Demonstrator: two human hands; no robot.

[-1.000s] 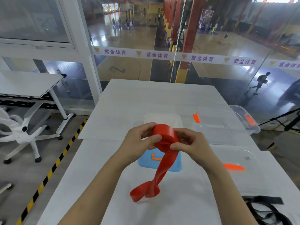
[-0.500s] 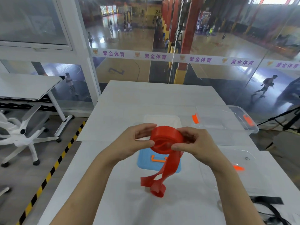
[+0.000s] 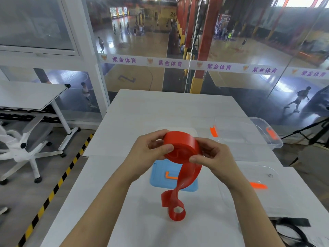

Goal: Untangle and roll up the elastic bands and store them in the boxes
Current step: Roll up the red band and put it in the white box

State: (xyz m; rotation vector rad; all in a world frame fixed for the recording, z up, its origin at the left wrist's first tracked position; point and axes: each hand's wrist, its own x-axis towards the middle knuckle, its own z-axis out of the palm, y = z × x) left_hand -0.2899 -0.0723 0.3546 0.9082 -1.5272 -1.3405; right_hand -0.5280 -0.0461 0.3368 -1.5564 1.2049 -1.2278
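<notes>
Above the white table (image 3: 160, 111) I hold a red elastic band (image 3: 181, 148), most of it wound into a thick roll. My left hand (image 3: 149, 148) grips the roll's left side with the thumb on its face. My right hand (image 3: 211, 155) pinches the right side, where the loose tail leaves the roll. The tail hangs down twisted, and its curled end touches the table near me. A clear plastic box (image 3: 263, 132) with orange latches stands at the right. A black band (image 3: 292, 227) lies tangled at the lower right corner.
A blue lid (image 3: 160, 179) with an orange clip lies flat under my hands, with a white lid or tray (image 3: 194, 132) behind it. A clear lid (image 3: 263, 182) with an orange clip lies to the right. Left of the table are a white chair (image 3: 23, 148) and a desk.
The roll has grown as more band was wound on. The hanging tail is shorter, and its curled end has shifted right along the table.
</notes>
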